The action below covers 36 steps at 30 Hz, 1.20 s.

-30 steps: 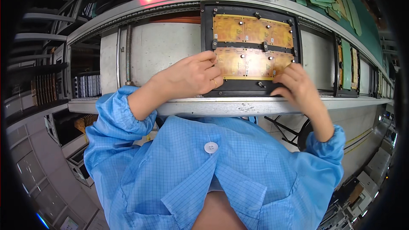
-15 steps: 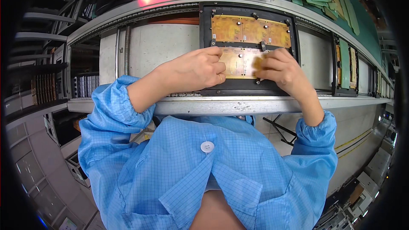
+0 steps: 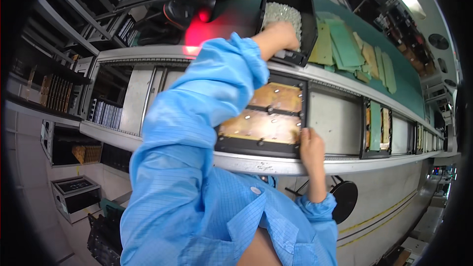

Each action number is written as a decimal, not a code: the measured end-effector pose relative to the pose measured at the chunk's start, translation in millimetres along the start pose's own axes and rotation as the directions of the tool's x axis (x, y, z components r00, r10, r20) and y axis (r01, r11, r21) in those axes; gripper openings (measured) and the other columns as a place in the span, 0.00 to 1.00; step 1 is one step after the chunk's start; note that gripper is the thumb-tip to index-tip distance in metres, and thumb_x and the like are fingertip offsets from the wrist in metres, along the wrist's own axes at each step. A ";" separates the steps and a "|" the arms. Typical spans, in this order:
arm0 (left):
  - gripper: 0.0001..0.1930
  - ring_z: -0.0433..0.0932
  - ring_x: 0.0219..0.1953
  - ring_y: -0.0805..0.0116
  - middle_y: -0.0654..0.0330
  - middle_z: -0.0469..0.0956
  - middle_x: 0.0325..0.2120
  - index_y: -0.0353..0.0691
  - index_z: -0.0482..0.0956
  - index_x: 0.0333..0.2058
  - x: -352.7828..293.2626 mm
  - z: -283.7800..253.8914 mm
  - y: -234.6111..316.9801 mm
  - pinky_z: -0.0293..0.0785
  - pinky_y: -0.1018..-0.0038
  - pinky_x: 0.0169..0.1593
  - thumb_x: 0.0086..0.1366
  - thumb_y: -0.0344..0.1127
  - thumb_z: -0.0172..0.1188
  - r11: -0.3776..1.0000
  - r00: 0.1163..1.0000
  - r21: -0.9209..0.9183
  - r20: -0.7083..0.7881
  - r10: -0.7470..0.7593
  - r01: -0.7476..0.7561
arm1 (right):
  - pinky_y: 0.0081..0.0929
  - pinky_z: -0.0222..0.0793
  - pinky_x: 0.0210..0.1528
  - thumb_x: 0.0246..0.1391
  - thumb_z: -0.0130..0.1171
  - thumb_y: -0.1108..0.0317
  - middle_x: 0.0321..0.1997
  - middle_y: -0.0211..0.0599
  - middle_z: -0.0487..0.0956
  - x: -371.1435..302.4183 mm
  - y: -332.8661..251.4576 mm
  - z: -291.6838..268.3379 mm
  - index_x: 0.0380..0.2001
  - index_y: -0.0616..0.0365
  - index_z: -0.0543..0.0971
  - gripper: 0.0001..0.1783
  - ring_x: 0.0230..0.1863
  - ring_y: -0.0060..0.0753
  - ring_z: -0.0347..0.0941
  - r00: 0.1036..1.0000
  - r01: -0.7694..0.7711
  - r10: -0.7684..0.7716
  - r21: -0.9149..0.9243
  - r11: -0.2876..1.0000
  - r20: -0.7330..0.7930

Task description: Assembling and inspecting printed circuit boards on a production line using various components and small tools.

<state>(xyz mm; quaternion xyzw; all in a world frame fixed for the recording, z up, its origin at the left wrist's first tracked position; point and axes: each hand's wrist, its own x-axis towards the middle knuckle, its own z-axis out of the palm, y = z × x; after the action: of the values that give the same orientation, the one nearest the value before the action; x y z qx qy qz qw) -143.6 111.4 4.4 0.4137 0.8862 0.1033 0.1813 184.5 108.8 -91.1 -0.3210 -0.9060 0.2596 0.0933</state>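
Note:
My left arm stretches far forward across the conveyor, and my left hand (image 3: 282, 34) is over a black bin (image 3: 309, 32) at the back. Its fingers dip toward a heap of small pale, shiny parts (image 3: 282, 11); blur and the hand itself hide what they do. On the conveyor lies a black fixture frame (image 3: 236, 145) with two rows of amber circuit boards (image 3: 268, 124), held by small black clamps. My left sleeve covers the fixture's left part. Against the fixture's right edge rests my right hand (image 3: 312, 148), fingers curled closed; what they grip is hidden.
Flat green and yellow sheets (image 3: 347, 44) lie on the green bench right of the bin. Another fixture with a green strip (image 3: 375, 125) sits farther right on the conveyor. A metal rail (image 3: 261, 165) runs along the near side. A round black stool (image 3: 345, 201) stands below it.
My left hand has left the boards and reached forward to the bin of small parts. My right hand has shifted from above the lower boards to the fixture's right edge. The view has turned.

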 end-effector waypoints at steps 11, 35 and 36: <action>0.04 0.83 0.36 0.48 0.43 0.82 0.28 0.34 0.85 0.22 62.5 36.7 -50.4 0.78 0.62 0.44 0.48 0.28 0.64 0.990 0.912 0.000 -0.389 0.130 -0.141 | 0.46 0.71 0.38 0.68 0.45 0.58 0.31 0.62 0.79 -5.3 -25.5 12.9 0.44 0.68 0.79 0.22 0.35 0.62 0.78 0.997 0.060 -0.072 0.269 0.961 0.038; 0.13 0.85 0.29 0.66 0.51 0.84 0.34 0.32 0.82 0.45 -216.7 50.5 -126.1 0.80 0.74 0.36 0.61 0.23 0.59 0.750 0.972 -0.657 0.219 0.084 0.083 | 0.40 0.72 0.35 0.64 0.54 0.55 0.23 0.56 0.78 107.3 -94.9 -34.3 0.27 0.65 0.83 0.23 0.28 0.56 0.76 0.936 0.348 -0.351 -0.243 0.905 0.035; 0.12 0.85 0.28 0.66 0.50 0.84 0.35 0.31 0.82 0.45 -216.5 48.8 -127.8 0.80 0.74 0.35 0.63 0.24 0.57 0.714 0.982 -0.698 0.172 0.083 0.062 | 0.40 0.71 0.40 0.61 0.57 0.60 0.32 0.54 0.81 140.5 -90.6 -26.3 0.34 0.64 0.82 0.16 0.33 0.55 0.76 0.780 0.569 -0.604 -0.217 0.793 -0.164</action>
<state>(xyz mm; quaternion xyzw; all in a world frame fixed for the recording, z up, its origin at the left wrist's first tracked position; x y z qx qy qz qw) -84.6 -135.2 -31.7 0.3272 0.7570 0.3917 0.4079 35.9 148.4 -20.4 -0.0559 -0.9616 0.1079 0.2460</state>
